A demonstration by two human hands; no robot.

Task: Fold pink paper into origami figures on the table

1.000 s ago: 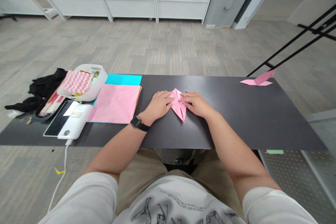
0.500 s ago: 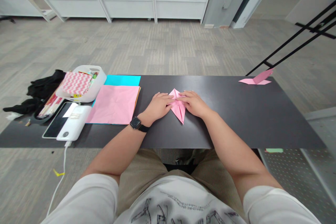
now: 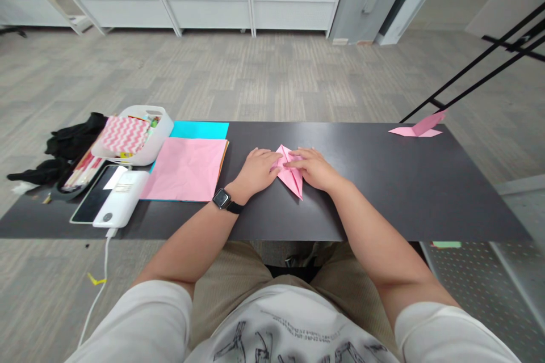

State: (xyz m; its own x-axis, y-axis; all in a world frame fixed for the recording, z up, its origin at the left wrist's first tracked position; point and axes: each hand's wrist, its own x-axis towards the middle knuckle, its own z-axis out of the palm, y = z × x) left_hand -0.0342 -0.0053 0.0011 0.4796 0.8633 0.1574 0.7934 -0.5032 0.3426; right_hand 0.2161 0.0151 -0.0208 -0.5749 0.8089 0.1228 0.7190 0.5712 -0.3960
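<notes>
A pink folded origami paper lies on the dark table in front of me, kite-shaped, its long point toward me and slightly right. A crease runs down its middle. My left hand, with a black watch on the wrist, is closed on the paper's left side, fingertips and thumb at its edge. From the right, my right hand grips the other side, its fingers reaching across the upper part. Parts of the paper under the fingers are hidden.
A stack of pink paper over a blue sheet lies left of my hands. Beyond are a white basket, a white power bank with cable, a tablet and black cloth. A folded pink paper figure stands far right.
The folded paper has turned slightly, its near point swinging right and its far point a little left. My hands stay in nearly the same place, with fingers shifting slightly on it.
</notes>
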